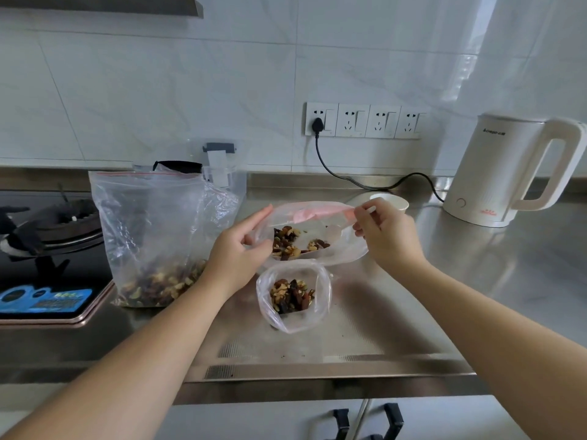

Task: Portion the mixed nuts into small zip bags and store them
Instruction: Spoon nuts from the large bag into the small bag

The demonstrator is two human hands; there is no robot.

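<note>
— What is held over the table (476, 281)?

— A small zip bag (317, 236) is held up near the middle of the table. Its left side is pinched by the left hand (236, 255), with the thumb and fingers closed on the plastic. Its pink zip strip (320, 214) is pinched at the right end by the right hand (389, 236), so both grips are clamped on the same bag. Some nuts (293, 242) are seen through the plastic, gathered low in the bag.

— Where are the other nuts kept?

— A second small bag (293, 296) is set on the table just in front of the held one, toward the front edge. Its mouth is left open and a portion of nuts is seen inside it. A large zip bag (152, 233) is stood upright toward the left end of the table, beside the stove (54, 242), with its red zip line at the top. The bulk of the mixed nuts is piled in its bottom.

— What else is found on the table?

— A white kettle (508, 173) is placed at the back right corner. Its black cord (349, 182) is plugged into the first of four wall sockets (363, 120). A small white bowl (392, 201) is partly hidden behind the right hand, near the back edge. A clear container (222, 166) is stood behind the large bag, against the wall.
</note>
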